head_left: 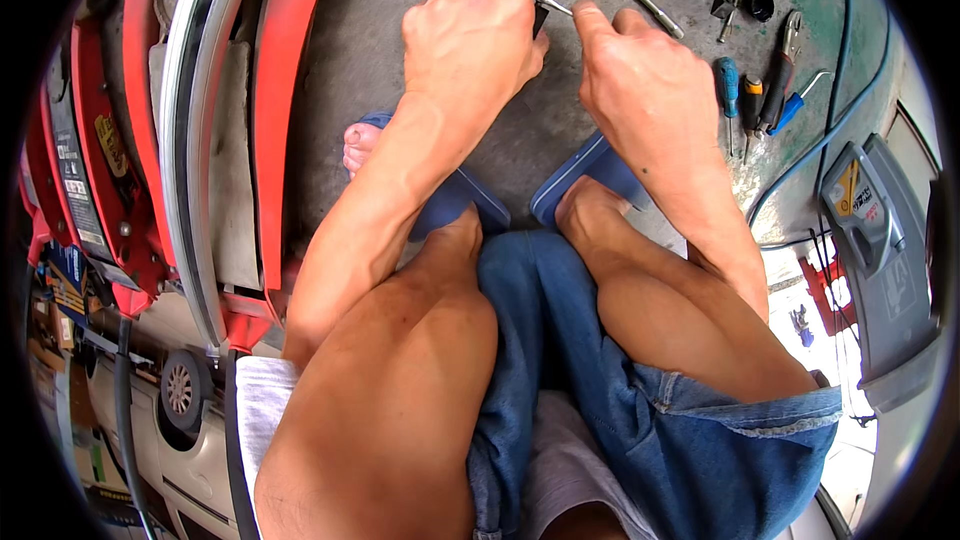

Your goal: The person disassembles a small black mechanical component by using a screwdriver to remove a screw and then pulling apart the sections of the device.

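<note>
In head view, gripping small black part (541, 16) in left hand (468, 35) above grey concrete floor (510, 165); pinching thin silver metal rod (557, 6) beside it in right hand (642, 80). Seemingly midway, without releasing either; impossible to tell the remainder.

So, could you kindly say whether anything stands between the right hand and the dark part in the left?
Nothing visible blocks the right hand; only a thin metal shaft spans the gap to the dark part.

White print lines a dark panel (82, 185) on red equipment (143, 90) to my left, and a yellow-marked label (856, 190) fronts a grey casing (905, 275) at my right.
</note>
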Tool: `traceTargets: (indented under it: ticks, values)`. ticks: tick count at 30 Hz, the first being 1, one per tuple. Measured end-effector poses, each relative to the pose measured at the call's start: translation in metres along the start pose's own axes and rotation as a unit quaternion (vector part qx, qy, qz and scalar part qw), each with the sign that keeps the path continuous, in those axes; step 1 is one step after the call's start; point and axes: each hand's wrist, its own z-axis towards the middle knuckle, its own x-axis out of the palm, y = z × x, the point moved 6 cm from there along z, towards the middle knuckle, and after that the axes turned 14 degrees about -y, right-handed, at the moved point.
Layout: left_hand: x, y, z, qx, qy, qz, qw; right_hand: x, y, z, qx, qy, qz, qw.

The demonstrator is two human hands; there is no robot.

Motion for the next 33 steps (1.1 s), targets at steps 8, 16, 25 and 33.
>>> traceTargets:
  ticks: [8,16,25,33]
  values:
    - [0.004,0.004,0.002,-0.016,0.001,0.021,1.0,0.012,0.0,0.001,-0.008,0.001,0.008,1.0]
    - [-0.001,0.009,0.002,-0.015,-0.04,0.022,0.999,0.019,-0.009,-0.003,-0.043,-0.037,0.029,0.998]
    - [-0.003,0.02,0.004,0.025,-0.079,-0.012,0.996,0.025,-0.006,-0.002,-0.083,-0.091,0.039,0.992]
    - [-0.005,0.028,0.007,0.029,-0.065,-0.03,0.997,0.021,-0.006,0.006,-0.097,-0.099,0.053,0.989]
